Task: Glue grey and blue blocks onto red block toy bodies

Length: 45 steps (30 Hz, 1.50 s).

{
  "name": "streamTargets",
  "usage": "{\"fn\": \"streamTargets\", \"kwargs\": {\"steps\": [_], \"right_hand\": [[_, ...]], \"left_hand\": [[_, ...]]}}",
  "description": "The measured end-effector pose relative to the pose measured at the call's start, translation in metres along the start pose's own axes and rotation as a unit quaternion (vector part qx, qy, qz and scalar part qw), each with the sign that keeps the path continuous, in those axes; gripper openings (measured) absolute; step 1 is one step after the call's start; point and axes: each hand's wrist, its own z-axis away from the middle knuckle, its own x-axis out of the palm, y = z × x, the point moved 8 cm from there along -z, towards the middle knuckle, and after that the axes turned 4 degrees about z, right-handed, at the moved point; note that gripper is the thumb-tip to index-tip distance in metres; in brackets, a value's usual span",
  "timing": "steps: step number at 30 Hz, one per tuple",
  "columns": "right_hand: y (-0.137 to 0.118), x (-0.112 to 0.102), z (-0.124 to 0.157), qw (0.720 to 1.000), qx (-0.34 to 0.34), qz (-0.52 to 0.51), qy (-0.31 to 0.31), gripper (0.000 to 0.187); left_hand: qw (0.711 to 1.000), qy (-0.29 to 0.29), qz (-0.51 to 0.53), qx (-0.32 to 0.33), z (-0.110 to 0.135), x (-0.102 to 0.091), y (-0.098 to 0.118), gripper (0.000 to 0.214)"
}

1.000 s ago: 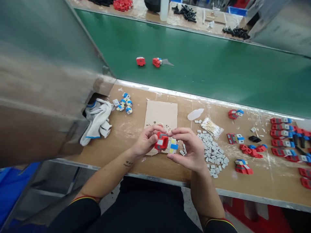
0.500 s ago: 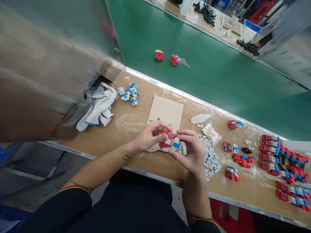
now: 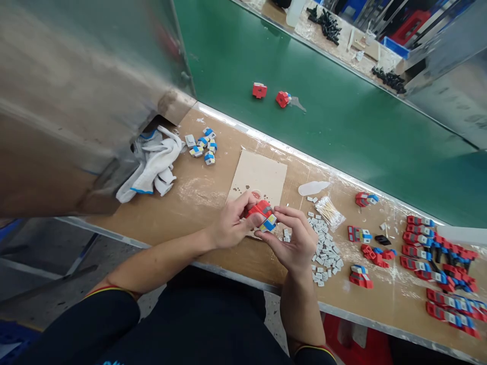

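My left hand [image 3: 234,220] is closed around a red plastic toy part [image 3: 262,208] with grey, yellow and blue sections, above a piece of cardboard [image 3: 262,172]. My right hand [image 3: 294,235] grips the toy part's blue-and-yellow end between thumb and fingertips. Whether a smaller piece sits under those fingertips is hidden. Beside my right hand lies a heap of small grey pieces [image 3: 327,248]. A bag of cotton swabs [image 3: 330,213] and a translucent pointed bottle [image 3: 312,188] rest just beyond the heap.
White gloves [image 3: 155,162] and several grey-blue blocks [image 3: 209,158] lie at left, near a metal housing [image 3: 95,101]. Red-and-blue toy parts [image 3: 418,238] stand in rows at right. Beyond the table edge, a green conveyor belt [image 3: 323,111] carries two red parts [image 3: 259,90].
The toy part has turned in my hands, its blue end tilting downward. My right hand has shifted slightly left. On the belt, the two red parts have moved right.
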Motion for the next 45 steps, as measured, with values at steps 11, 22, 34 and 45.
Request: {"fn": "streamTargets", "kwargs": {"steps": [11,22,34,45], "right_hand": [[-0.007,0.002,0.008,0.994,-0.043,0.077,0.071,0.038],[-0.019,-0.001,0.004,0.99,-0.049,0.096,0.094,0.034],[0.004,0.01,0.016,0.99,0.046,-0.103,-0.081,0.061],[-0.002,0.01,0.017,0.989,0.05,-0.129,-0.048,0.055]], "left_hand": [[0.992,-0.028,-0.085,0.09,0.012,0.001,0.008,0.063],[0.99,-0.116,-0.018,0.078,0.001,0.007,0.025,0.053],[0.984,-0.108,-0.016,0.138,0.013,0.001,0.025,0.064],[0.965,-0.101,-0.1,0.22,0.018,0.004,0.038,0.068]]}}
